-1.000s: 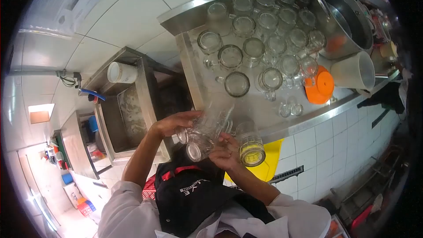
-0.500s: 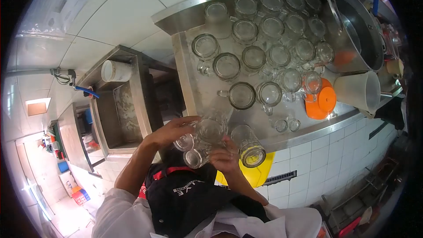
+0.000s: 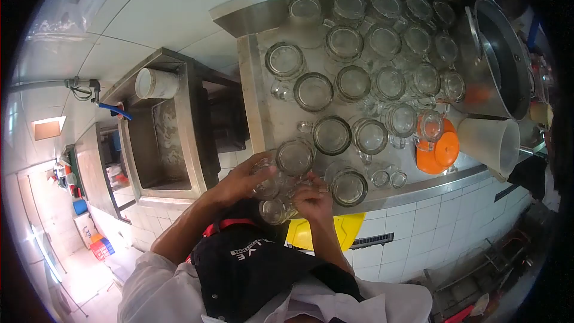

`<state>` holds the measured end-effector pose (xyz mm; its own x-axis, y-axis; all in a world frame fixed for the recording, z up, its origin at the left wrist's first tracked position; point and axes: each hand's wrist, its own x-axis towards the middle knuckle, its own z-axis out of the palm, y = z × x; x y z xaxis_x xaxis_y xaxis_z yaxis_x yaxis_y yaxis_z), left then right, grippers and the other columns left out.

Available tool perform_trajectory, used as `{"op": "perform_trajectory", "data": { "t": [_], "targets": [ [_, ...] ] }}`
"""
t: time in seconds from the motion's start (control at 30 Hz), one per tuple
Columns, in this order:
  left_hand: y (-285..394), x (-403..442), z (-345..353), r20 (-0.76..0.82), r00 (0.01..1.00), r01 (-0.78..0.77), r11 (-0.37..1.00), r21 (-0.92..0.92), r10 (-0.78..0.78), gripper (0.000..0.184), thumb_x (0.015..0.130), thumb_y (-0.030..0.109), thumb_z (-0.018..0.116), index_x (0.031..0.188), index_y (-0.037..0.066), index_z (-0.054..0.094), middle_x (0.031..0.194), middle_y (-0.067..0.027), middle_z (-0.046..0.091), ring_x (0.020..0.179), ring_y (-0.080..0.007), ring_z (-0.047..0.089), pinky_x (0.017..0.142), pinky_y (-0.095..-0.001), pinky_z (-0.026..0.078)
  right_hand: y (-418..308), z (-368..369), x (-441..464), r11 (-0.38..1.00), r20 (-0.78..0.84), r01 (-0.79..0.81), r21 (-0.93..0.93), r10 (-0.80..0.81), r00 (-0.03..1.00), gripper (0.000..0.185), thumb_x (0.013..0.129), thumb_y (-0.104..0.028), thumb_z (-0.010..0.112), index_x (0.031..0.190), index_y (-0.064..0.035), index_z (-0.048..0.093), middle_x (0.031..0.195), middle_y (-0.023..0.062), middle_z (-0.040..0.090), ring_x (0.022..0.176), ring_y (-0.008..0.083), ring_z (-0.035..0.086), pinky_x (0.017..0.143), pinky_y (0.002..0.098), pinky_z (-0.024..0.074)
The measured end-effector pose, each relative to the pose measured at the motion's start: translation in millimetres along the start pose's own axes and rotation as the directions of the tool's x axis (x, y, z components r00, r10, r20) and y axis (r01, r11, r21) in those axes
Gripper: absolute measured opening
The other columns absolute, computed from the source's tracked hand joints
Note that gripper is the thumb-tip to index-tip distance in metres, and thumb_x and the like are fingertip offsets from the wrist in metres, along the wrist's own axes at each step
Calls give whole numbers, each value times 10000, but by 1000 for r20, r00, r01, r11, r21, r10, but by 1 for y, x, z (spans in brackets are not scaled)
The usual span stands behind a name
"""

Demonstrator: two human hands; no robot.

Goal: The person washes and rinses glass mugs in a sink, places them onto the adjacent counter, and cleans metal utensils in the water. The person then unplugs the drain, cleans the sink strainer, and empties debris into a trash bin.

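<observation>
Low in front of me, at the counter's near edge, my left hand (image 3: 244, 177) is closed round a cluster of clear glass mugs. One glass mug (image 3: 294, 157) shows its round base at the top of the cluster. A second mug (image 3: 266, 186) sits by my left fingers, and a smaller glass (image 3: 273, 210) hangs below. My right hand (image 3: 314, 200) is closed against the cluster's right side; which handles its fingers hold is hidden. Just right of that hand, another mug (image 3: 348, 186) stands bottom up at the counter edge.
Several upturned mugs (image 3: 351, 82) cover the steel counter (image 3: 266, 104). Two small glasses (image 3: 388, 178), an orange plastic item (image 3: 439, 151), a translucent bucket (image 3: 493, 143) and a large metal pot (image 3: 499, 60) stand rightward. A sink (image 3: 164, 161) with a white tub (image 3: 156, 84) is left.
Both hands and the mug cluster have moved up and forward over the counter edge. The mug right of my right hand has moved from over the yellow item onto the counter edge.
</observation>
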<state>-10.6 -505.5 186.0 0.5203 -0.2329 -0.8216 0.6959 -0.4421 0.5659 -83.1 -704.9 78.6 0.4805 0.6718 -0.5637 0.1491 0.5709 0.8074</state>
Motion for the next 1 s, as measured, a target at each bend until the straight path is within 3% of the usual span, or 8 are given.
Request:
{"op": "perform_trajectory", "data": {
  "t": [0.1,0.2,0.4,0.6,0.7,0.8,0.9,1.0],
  "targets": [
    [-6,-12,1,59,998,-29,998,-60,33,847,954,426,644,1566,73,177,1515,-209,374,1399,-304,375,1134,-404,344,-10,5,2,997,41,-22,-69,25,999,195,931,-116,543,842,53,578,533,27,460,394,95,477,373,197,522],
    [-28,-27,8,186,976,-83,985,-150,110,1139,859,320,786,1576,118,-77,1541,-233,312,1437,-339,316,1181,-434,288,-29,10,4,986,-29,-118,-119,116,993,206,935,-128,541,951,72,590,582,71,510,404,107,479,393,200,541],
    [-64,-23,43,66,932,-360,891,277,356,1507,676,240,927,1467,80,-346,1603,-245,50,1484,-368,189,1217,-471,229,-51,0,13,961,61,-21,-277,39,997,404,954,-153,530,1242,114,438,736,194,609,472,135,524,433,218,570],
    [-85,-9,52,33,905,-424,894,147,424,1548,644,233,943,1441,52,-371,1584,-275,51,1494,-379,140,1230,-469,192,-63,7,3,873,1,51,-485,-58,998,374,960,-165,553,1231,78,465,903,216,634,669,176,644,528,241,612],
    [-78,-12,52,19,848,-519,824,227,529,1547,637,229,947,1440,50,-362,1576,-280,49,1492,-373,149,1226,-483,202,-72,5,-2,821,-44,70,-567,-116,992,339,966,-173,566,1247,-2,483,1001,231,624,686,193,662,538,245,617],
    [-76,-11,55,10,859,-509,854,103,511,1526,635,240,950,1448,44,-327,1563,-284,61,1482,-372,175,1221,-481,222,-45,13,-18,652,-70,180,-737,-339,938,287,974,-185,576,1241,-107,504,1091,248,607,687,197,657,533,235,613],
    [-95,3,60,-43,781,-612,776,151,624,1530,590,255,971,1455,-38,-256,1538,-300,76,1465,-380,174,1192,-426,287,-29,15,-25,448,-14,244,-860,-498,867,239,959,-277,627,1069,-67,603,936,107,675,636,149,641,516,202,589],
    [-111,14,65,-88,758,-616,754,230,646,1552,563,340,975,1457,-60,-229,1539,-316,66,1477,-412,138,1198,-457,271,-27,11,-25,303,65,275,-913,-555,829,231,949,-298,634,1063,-98,608,904,67,656,622,121,598,481,163,541]
  ]
}}
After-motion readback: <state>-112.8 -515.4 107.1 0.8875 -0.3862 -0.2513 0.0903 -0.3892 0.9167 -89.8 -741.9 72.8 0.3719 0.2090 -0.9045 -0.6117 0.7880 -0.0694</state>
